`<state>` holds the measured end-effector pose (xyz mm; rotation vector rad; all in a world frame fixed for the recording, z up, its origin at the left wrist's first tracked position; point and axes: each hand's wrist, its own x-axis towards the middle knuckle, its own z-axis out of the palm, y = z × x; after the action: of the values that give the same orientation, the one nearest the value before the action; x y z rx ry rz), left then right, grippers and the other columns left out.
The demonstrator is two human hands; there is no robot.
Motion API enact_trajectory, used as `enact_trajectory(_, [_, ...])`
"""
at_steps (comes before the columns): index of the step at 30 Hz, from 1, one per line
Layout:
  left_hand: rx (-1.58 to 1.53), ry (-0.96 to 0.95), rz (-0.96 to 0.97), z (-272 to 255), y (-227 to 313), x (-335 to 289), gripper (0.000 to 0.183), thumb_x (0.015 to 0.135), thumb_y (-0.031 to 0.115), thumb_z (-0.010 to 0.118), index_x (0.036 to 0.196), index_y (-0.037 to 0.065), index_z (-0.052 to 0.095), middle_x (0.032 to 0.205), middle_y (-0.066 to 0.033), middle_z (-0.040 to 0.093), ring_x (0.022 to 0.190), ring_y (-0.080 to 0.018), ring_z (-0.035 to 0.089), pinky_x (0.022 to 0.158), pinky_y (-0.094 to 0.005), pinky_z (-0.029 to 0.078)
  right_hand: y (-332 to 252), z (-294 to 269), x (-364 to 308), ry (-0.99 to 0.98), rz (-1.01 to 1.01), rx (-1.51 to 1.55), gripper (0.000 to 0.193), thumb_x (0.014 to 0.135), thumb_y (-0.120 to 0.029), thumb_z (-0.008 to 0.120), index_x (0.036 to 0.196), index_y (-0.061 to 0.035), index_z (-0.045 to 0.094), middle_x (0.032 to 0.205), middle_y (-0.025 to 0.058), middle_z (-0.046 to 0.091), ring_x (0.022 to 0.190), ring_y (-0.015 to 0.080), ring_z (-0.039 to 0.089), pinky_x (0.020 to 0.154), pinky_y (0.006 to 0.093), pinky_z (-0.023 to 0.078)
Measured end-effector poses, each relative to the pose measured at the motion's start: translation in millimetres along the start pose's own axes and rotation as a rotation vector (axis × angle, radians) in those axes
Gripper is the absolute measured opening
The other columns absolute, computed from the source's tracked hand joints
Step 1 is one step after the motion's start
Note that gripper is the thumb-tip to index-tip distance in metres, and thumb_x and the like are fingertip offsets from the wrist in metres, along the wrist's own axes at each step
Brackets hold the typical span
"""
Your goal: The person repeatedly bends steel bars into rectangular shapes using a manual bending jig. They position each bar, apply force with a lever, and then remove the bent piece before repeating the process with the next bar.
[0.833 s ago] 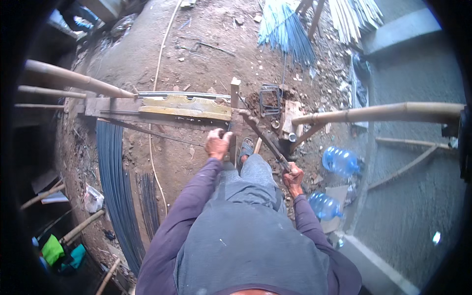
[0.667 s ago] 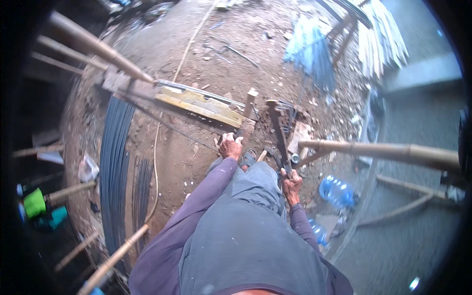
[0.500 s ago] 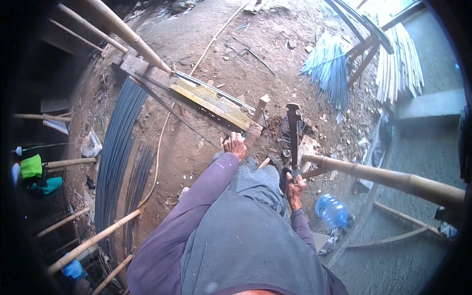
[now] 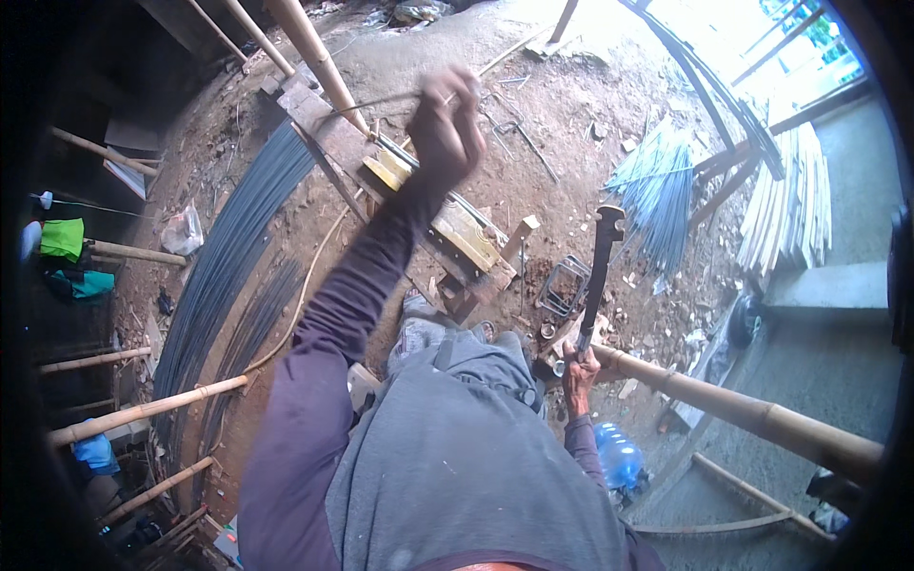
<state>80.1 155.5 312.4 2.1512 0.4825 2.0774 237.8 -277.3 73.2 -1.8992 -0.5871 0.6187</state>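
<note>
My left hand (image 4: 446, 128) is raised above the far part of the bench, blurred by motion. Its fingers look closed round a thin metal rod (image 4: 376, 100) that sticks out to the left. Low on the right side, my right hand (image 4: 578, 371) grips the lower end of a long dark rebar bending wrench (image 4: 598, 271), whose notched head points away from me. Under my left forearm lies the wooden bench (image 4: 309, 103), with a worn yellow board (image 4: 466, 238) along it. A short wooden peg (image 4: 519, 238) stands at its near right end.
Long dark rebar (image 4: 224, 247) lies in a bundle on the left. Bluish rods (image 4: 657, 195) and pale strips (image 4: 790, 200) lie at the far right. A bamboo pole (image 4: 743, 404) runs beside my right hand, near a blue water bottle (image 4: 617, 455). Rectangular metal frames (image 4: 564, 285) lie on the dirt.
My left hand has lifted off the near end of the bench and swung up and away, now with a thin rod. My right hand still holds the wrench, which leans slightly more to the right.
</note>
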Motion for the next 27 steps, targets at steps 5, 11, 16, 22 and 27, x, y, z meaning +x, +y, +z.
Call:
enact_trajectory(5, [-0.592,0.504,-0.089,-38.3,24.1,181.9,0.028,0.101,0.024,0.063,0.123,0.013,0.052,0.086,-0.0017,0.064,0.058,-0.0077,0.055,0.044,-0.0237,0.045,-38.5,17.5,20.0,-0.024,-0.106,0.002,0.030,0.091,-0.021,0.073,0.112,0.0007,0.070,0.087,0.0016,0.067,0.074,0.0083,0.057,0.065,0.0260,0.046])
enact_trajectory(11, [-0.644,0.466,-0.014,-79.2,49.8,243.2,0.012,0.101,0.021,0.060,0.093,0.011,0.058,0.078,0.0005,0.057,0.055,-0.0061,0.048,0.045,-0.0218,0.040,-107.2,27.5,43.1,-0.114,-0.183,-0.007,0.038,0.093,-0.019,0.074,0.124,0.0007,0.065,0.101,0.0057,0.070,0.089,0.0138,0.063,0.081,0.0299,0.051])
enact_trajectory(16, [-0.723,0.529,-0.365,-86.7,21.6,233.6,0.017,0.100,0.016,0.058,0.084,0.010,0.058,0.073,0.0014,0.053,0.054,-0.0063,0.046,0.045,-0.0211,0.036,-170.8,36.6,52.1,-0.179,-0.292,-0.018,0.042,0.092,-0.017,0.073,0.129,0.0020,0.063,0.128,0.0096,0.064,0.115,0.0194,0.059,0.101,0.0339,0.046])
enact_trajectory(22, [-0.696,0.691,-0.631,-92.3,-14.7,196.9,0.014,0.100,0.014,0.060,0.088,0.007,0.060,0.072,0.0005,0.053,0.053,-0.0068,0.043,0.044,-0.0216,0.031,-195.6,51.6,54.5,-0.252,-0.257,-0.009,0.044,0.090,-0.013,0.072,0.132,-0.0021,0.061,0.139,0.0122,0.056,0.129,0.0253,0.053,0.109,0.0390,0.043])
enact_trajectory(27, [-0.720,0.725,-0.577,-103.6,1.9,222.8,0.013,0.100,0.012,0.061,0.095,0.000,0.060,0.083,-0.0043,0.055,0.056,-0.0084,0.044,0.048,-0.0188,0.036,-195.1,60.3,58.9,-0.292,-0.252,-0.036,0.047,0.090,-0.013,0.072,0.135,-0.0068,0.059,0.140,0.0135,0.054,0.130,0.0300,0.055,0.107,0.0433,0.049])
